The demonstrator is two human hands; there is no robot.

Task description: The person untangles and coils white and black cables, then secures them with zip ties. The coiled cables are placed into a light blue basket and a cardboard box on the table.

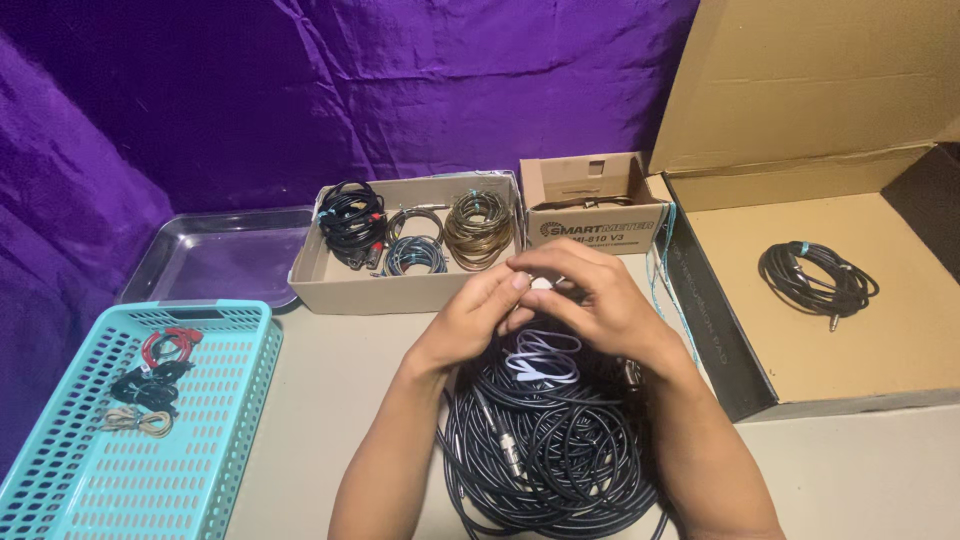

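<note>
Both hands meet above a black cable pile (pixel 550 450): left hand (pixel 470 320) and right hand (pixel 590 300) pinch a white cable (pixel 543 358) between fingertips. Behind sit a small brown labelled box (pixel 595 205) and a cable-filled carton (pixel 400 245); a large open carton (pixel 850 300) stands right, a turquoise basket (pixel 150 420) left, with bare worktop (pixel 330 380) between.

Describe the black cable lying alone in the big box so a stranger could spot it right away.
Start at the large open cardboard box on the table's right side. On its bare brown floor lies a single coiled black cable, with its plug end trailing out. Unlike the bundled cables in the smaller box, it lies alone.
</note>
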